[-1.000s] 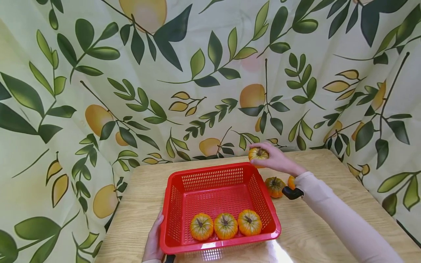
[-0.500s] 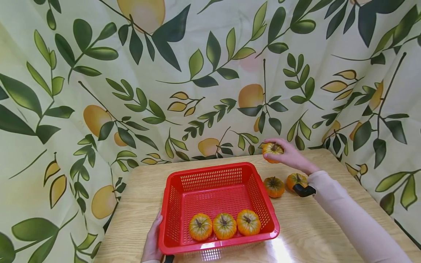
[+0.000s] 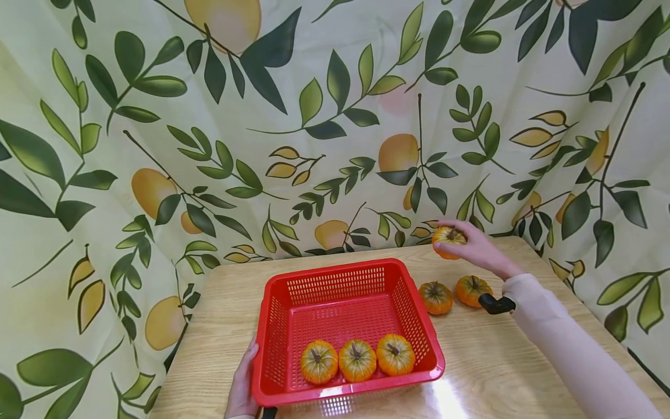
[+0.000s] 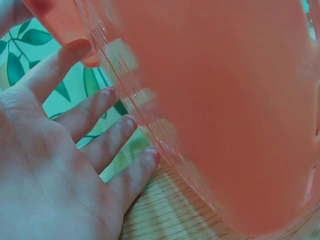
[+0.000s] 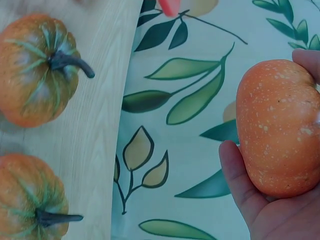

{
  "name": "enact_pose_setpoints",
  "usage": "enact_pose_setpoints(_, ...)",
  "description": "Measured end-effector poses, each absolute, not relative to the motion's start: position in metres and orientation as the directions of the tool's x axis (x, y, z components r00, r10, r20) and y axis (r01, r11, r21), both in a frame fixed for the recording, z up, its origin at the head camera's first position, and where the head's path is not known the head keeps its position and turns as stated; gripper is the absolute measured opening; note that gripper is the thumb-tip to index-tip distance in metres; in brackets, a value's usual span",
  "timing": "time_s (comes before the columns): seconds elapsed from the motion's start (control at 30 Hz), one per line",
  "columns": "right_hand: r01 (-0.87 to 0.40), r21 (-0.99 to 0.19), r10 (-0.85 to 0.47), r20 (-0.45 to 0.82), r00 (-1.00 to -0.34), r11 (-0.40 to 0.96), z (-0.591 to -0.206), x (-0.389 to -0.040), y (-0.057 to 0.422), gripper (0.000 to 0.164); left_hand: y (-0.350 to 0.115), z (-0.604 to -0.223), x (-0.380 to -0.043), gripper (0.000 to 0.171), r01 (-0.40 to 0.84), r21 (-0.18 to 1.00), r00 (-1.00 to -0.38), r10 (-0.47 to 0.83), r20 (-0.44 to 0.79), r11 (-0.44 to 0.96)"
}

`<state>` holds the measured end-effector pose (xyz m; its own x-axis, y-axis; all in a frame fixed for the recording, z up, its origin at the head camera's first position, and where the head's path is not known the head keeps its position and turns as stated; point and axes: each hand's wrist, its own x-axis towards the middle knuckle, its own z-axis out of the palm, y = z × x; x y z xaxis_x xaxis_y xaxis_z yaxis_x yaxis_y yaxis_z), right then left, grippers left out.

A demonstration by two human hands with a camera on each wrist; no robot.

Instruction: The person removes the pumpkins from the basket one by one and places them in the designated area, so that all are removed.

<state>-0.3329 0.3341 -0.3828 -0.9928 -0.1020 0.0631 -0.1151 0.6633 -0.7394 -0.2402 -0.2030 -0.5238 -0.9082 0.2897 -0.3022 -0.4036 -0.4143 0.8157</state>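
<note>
My right hand [image 3: 480, 251] grips a small orange pumpkin [image 3: 446, 237] by its sides, raised near the table's back edge. In the right wrist view the speckled underside of this pumpkin [image 5: 280, 125] shows, with the thumb along it. A red plastic basket [image 3: 431, 372] with slotted walls stands on the table, tilted toward me. Along its front wall sit three ribbed orange pumpkins [image 3: 358, 361] in a row. My left hand [image 3: 242, 378] is at the basket's left side; in the left wrist view its fingers [image 4: 102, 102] spread nearly straight against the basket's outer wall [image 4: 215, 100].
Right of the basket, two more pumpkins rest on the wooden table [image 3: 492, 361]: one close to the basket, the near pumpkin [image 3: 435, 298], and one farther right, the outer pumpkin [image 3: 471, 290]. A leaf-and-fruit patterned curtain [image 3: 293, 192] hangs behind the table.
My right hand has moved rightward with the pumpkin, away from the basket's back right corner. The outer table pumpkin, earlier mostly covered by the wrist, now shows. The left hand stays put.
</note>
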Motion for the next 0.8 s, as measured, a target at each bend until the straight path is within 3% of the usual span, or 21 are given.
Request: enact_pose_setpoints(0.8,-0.001,-0.769,0.004,0.005,-1.0,0.64,-0.396,-0.318,0.383,0.071,-0.201,-0.52,-0.24,0.077,-0.416,0.826,-0.906,0.249,-0.341,-0.38)
